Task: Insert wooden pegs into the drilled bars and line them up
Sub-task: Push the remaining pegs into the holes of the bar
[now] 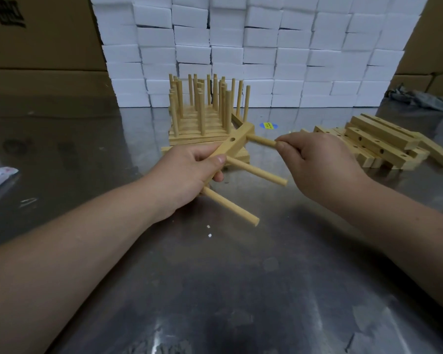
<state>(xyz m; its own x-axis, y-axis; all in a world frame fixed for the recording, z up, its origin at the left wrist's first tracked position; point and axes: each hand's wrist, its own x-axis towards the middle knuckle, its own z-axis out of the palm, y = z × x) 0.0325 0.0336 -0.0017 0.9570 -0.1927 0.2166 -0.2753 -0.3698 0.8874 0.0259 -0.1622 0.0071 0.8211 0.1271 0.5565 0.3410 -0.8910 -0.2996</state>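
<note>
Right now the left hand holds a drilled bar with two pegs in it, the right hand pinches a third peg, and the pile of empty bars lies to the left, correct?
No: in the head view the pile of empty bars lies to the right. The left hand holds the drilled bar with two pegs, and the right hand pinches a third peg.

Pegged bars (200, 123) center, drilled bars (379, 144) right, boxes (253, 52) behind.
</note>
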